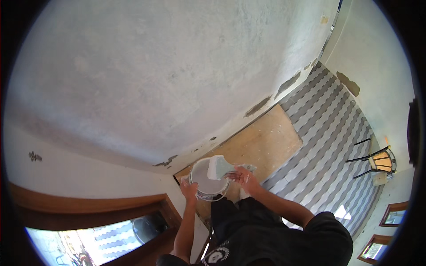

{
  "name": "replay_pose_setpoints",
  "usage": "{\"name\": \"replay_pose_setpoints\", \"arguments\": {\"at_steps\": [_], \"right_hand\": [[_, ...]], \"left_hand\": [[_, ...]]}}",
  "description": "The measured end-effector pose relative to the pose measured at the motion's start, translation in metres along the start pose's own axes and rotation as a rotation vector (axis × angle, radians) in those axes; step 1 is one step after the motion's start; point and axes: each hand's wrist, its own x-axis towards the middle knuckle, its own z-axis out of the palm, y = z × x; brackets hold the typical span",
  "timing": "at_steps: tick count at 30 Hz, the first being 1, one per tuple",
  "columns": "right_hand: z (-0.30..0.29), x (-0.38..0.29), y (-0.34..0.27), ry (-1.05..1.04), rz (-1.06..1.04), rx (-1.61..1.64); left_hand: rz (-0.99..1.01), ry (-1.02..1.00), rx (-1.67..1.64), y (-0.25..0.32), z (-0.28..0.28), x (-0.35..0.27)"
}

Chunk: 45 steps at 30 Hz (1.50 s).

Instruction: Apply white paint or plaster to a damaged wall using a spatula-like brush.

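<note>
My left hand [189, 189] grips the rim of a round bucket [201, 192], its thumb over the edge. Pale grey, paste-like material [200, 174] shows inside the bucket. In my right hand [245, 179] is a wide putty knife [223, 169], held by its handle over the bucket's right side. White paste coats the far edge of its blade. White smears mark the fingers of both hands. A thin bucket handle hangs along the near side of the rim.
A plastered wall [159, 86] with chipped patches [258, 106] rises ahead. A brown board [266, 136] lies along its foot over striped floor tiles [319, 143]. A chair [381, 160] stands at the far right. A wooden frame [100, 203] borders an opening at the lower left.
</note>
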Motion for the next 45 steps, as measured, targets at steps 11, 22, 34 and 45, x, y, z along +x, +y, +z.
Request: {"name": "replay_pose_setpoints", "arguments": {"at_steps": [11, 22, 34, 45], "right_hand": [[0.008, -0.082, -0.053, -0.015, 0.002, 0.008], [0.003, -0.103, -0.053, 0.032, -0.034, 0.061], [-0.001, -0.127, -0.074, 0.107, -0.177, -0.08], [0.021, -0.097, -0.06, -0.051, -0.137, -0.748]], "left_hand": [[0.069, -0.056, -0.244, 0.114, -0.068, -0.049], [0.117, -0.091, -0.47, 0.11, -0.05, -0.058], [0.328, 0.125, -0.114, 0.136, -0.032, -0.088], [0.396, 0.049, 0.053, 0.136, -0.02, -0.106]]}}
